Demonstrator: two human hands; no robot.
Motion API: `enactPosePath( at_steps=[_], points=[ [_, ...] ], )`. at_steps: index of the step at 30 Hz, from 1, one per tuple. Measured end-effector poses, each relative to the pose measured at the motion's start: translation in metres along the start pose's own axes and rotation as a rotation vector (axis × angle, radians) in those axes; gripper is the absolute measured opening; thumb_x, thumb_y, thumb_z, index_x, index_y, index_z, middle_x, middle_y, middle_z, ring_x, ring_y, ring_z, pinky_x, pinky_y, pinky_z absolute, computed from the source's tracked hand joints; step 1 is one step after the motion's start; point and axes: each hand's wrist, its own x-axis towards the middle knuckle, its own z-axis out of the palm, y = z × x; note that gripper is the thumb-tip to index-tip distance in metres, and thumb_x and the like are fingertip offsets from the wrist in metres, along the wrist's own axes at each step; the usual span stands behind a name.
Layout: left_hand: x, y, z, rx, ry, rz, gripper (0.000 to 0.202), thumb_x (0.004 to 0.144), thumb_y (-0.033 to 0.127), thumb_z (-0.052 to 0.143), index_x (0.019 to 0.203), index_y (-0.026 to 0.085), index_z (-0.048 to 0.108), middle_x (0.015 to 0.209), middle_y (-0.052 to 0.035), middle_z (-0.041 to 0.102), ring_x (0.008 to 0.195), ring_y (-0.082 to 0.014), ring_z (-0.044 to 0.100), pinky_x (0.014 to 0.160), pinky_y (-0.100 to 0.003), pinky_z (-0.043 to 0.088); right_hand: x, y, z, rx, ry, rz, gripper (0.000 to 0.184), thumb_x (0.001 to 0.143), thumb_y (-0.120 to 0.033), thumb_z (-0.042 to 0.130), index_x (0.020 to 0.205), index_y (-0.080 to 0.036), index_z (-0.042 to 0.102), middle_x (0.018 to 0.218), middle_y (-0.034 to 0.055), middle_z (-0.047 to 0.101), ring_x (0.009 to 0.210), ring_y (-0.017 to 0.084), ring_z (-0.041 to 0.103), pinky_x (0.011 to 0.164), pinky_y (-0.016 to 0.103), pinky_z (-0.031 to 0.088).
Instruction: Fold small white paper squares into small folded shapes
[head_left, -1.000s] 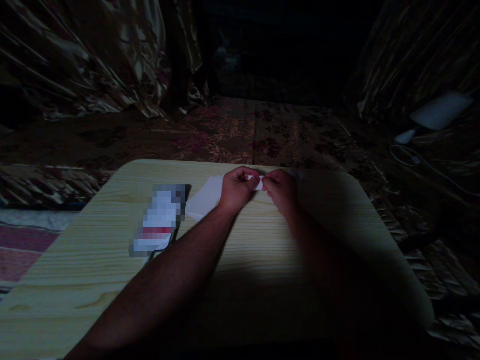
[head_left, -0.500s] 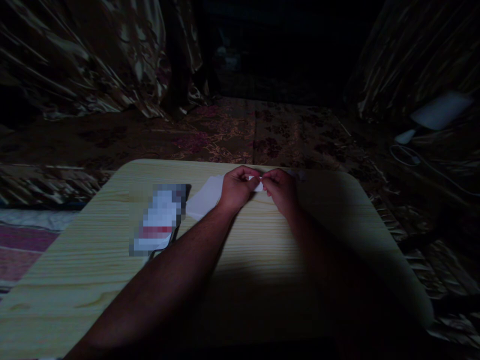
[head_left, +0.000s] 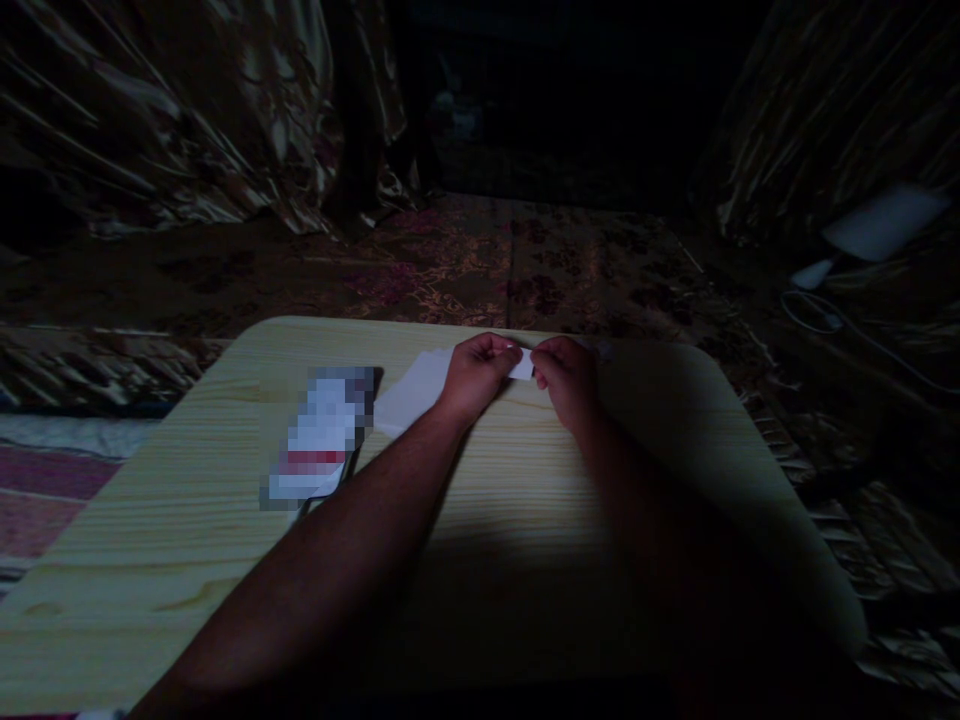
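Near the far edge of a pale wooden table [head_left: 495,480], my left hand [head_left: 478,378] pinches a small white piece of paper [head_left: 520,364] between thumb and fingers. At the paper's right end, my right hand [head_left: 564,374] has its thumb and fingertips closed on it. The fingers hide part of the paper. Left of my left hand lies a larger white sheet [head_left: 412,393], partly covered by that hand and forearm.
A blurred-out object [head_left: 322,435], perhaps a phone, lies on the table's left part. Patterned fabric [head_left: 450,250] covers the surface behind the table. A white object [head_left: 885,225] with a cable is at the far right, and curtains [head_left: 262,110] hang behind.
My right hand has shifted slightly to the right, away from the left thumb. More of the small white paper shows between the hands. The other things have stayed in place.
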Motion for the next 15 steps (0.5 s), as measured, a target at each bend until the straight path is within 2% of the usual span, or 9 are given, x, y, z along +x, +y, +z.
enactPosePath(
  at_steps=[15],
  points=[
    [-0.0017,-0.0001,-0.0002,-0.017,0.035,0.005,0.021,0.063,0.03,0.082,0.069,0.015,0.07,0.063,-0.0014,0.066,0.053,-0.0089,0.05,0.053,-0.024,0.037,0.0009,0.0032,0.001,-0.035,-0.007,-0.042,0.015,0.074,-0.035,0.066,0.075,-0.022,0.06,0.054,-0.0053,0.057,0.049,0.011,0.049,0.05,0.026,0.039]
  ],
)
